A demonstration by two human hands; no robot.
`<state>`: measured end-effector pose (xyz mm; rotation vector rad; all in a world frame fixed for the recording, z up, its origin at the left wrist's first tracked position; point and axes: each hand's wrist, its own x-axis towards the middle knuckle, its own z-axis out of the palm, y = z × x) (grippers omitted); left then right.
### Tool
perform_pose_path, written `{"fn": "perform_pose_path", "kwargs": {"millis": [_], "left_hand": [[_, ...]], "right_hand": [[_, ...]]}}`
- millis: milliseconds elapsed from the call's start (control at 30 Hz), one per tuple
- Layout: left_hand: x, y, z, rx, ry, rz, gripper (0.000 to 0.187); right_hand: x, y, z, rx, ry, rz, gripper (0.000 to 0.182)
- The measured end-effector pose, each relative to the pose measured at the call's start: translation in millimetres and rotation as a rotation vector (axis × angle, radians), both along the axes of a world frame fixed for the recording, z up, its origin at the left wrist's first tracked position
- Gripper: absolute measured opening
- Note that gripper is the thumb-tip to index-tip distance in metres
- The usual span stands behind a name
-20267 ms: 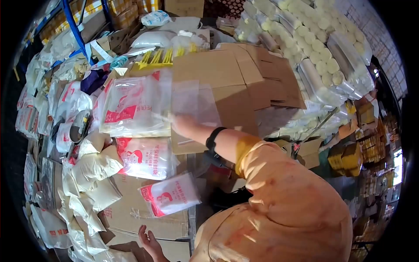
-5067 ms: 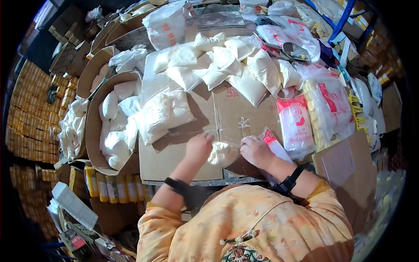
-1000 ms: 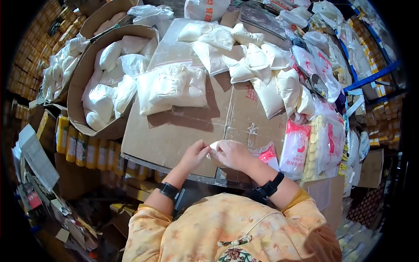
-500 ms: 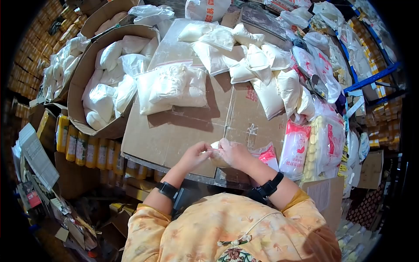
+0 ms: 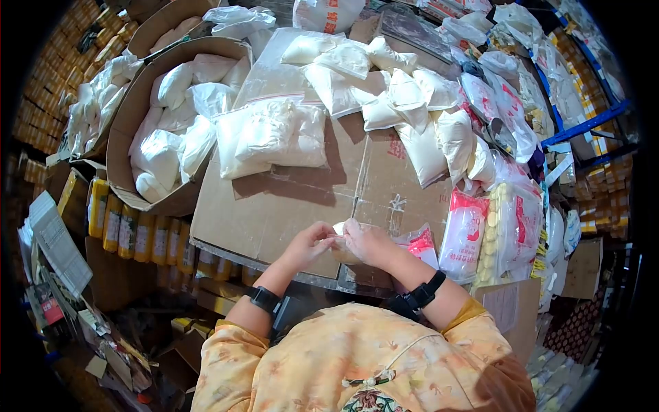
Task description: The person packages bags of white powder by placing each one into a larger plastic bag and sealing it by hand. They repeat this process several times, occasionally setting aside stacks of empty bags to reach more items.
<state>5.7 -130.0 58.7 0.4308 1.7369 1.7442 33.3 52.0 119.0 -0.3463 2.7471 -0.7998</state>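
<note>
Close to the near edge of the cardboard-covered table [image 5: 288, 226], both hands pinch the top of a small clear plastic bag of pale powder [image 5: 345, 255]. My left hand [image 5: 311, 244] has thumb and fingers closed on the bag's left top corner. My right hand [image 5: 367, 242] grips along its top edge and covers much of the bag. Beyond the hands lies a large clear bag of white powder [image 5: 274, 137]. Several filled powder bags [image 5: 419, 151] are heaped at the back right of the table.
A big cardboard box [image 5: 120, 147] full of white bags stands at the left. To the right lie pink-and-white packets [image 5: 465, 233] and a sleeve of round yellowish pieces [image 5: 491, 237]. Yellow-wrapped packs [image 5: 127, 230] line the lower left. A blue rack bar [image 5: 590, 122] juts in at right.
The hands stay at nearly the same place, both still pinching the bag's top. Only slight finger movement shows, and the view has shifted a little.
</note>
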Motion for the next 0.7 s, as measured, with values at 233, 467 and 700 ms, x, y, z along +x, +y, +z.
{"fn": "perform_pose_path", "kwargs": {"millis": [233, 467, 700], "left_hand": [[0, 0, -4, -0.051, 0.060, 0.002, 0.010], [-1, 2, 0, -0.098, 0.080, -0.010, 0.009], [3, 6, -12, -0.038, -0.006, 0.039, 0.009]], "right_hand": [[1, 1, -8, -0.016, -0.003, -0.014, 0.025], [1, 0, -5, -0.039, -0.012, -0.043, 0.025], [-4, 5, 2, -0.205, -0.238, -0.145, 0.030]]}}
